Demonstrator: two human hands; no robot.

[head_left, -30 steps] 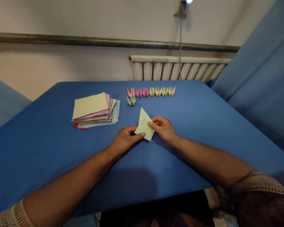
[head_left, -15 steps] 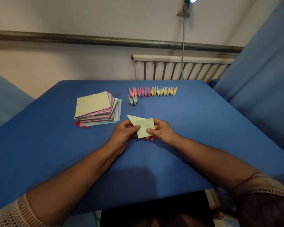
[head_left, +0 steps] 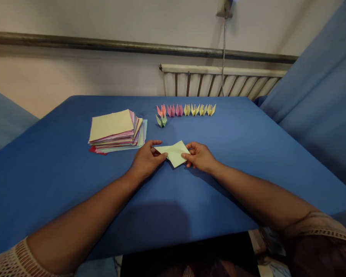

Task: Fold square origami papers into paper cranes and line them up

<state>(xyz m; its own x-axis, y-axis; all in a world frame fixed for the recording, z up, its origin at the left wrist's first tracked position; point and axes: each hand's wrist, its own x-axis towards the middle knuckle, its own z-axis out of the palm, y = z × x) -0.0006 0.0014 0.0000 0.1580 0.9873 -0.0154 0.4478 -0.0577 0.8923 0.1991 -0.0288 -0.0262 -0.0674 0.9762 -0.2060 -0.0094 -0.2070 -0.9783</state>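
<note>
A pale green sheet of origami paper (head_left: 176, 153), partly folded, is held just above the blue table between both hands. My left hand (head_left: 149, 158) pinches its left pointed flap between thumb and fingers, with the index finger stretched out above. At the right corner, my right hand (head_left: 200, 157) grips the paper, thumb on top and the other fingers curled beneath. Behind the hands stands a small green paper crane (head_left: 162, 121). A row of folded cranes runs along the back: an orange-pink crane (head_left: 161, 110), pink cranes (head_left: 175, 110) and several yellow cranes (head_left: 199, 110).
A thick stack of coloured paper (head_left: 112, 129) lies to the left, a red sheet (head_left: 98, 150) poking out at its bottom. The blue cloth (head_left: 225, 200) covers the table. Behind are a radiator (head_left: 207, 80) and a wall pipe (head_left: 118, 47); a blue curtain (head_left: 320, 84) hangs on the right.
The green paper has turned, so its squarish part now stands on a corner. My left hand has shifted slightly left, its index finger now extended.
</note>
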